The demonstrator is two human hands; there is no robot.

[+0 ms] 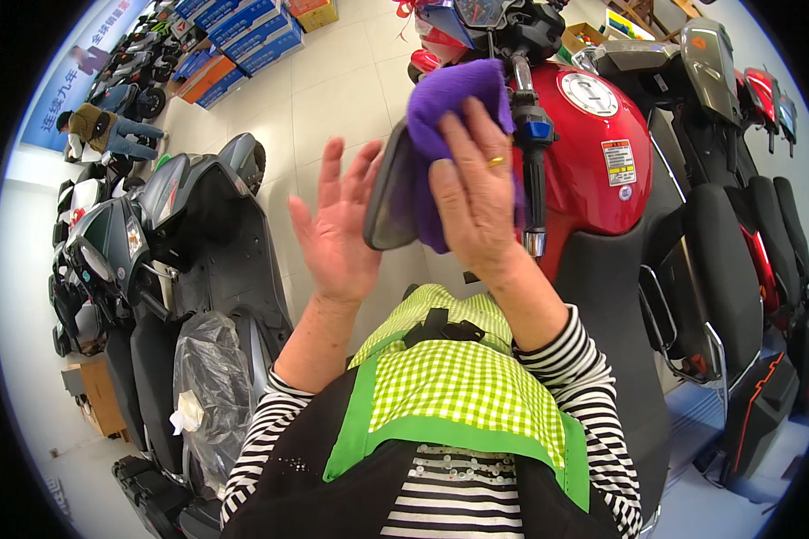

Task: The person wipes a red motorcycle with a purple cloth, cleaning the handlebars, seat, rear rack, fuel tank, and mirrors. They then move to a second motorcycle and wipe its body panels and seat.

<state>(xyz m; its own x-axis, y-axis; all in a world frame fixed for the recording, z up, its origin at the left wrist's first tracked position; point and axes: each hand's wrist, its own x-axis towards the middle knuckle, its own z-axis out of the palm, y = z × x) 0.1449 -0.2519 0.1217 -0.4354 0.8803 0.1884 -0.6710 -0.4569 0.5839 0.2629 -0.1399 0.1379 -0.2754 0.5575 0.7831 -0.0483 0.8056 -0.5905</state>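
A purple cloth (455, 87) lies folded over the face of a motorcycle's side mirror (389, 195). My right hand (475, 188), with a ring on one finger, presses the cloth against the mirror. To the left of the mirror, my left hand (340, 229) is raised palm up with its fingers spread and nothing in it; its fingertips are close to the mirror's dark rim, and I cannot tell whether they touch it. Just right of my right hand are the handlebar grip (534, 182) and the red fuel tank (596, 148) of the motorcycle.
A dark scooter (222, 222) stands on the left, beside a seat under clear plastic (212, 377). More motorcycles with black seats (721, 256) stand on the right. Blue boxes (263, 40) are stacked on the tiled floor ahead. A person (108, 131) bends near scooters at the far left.
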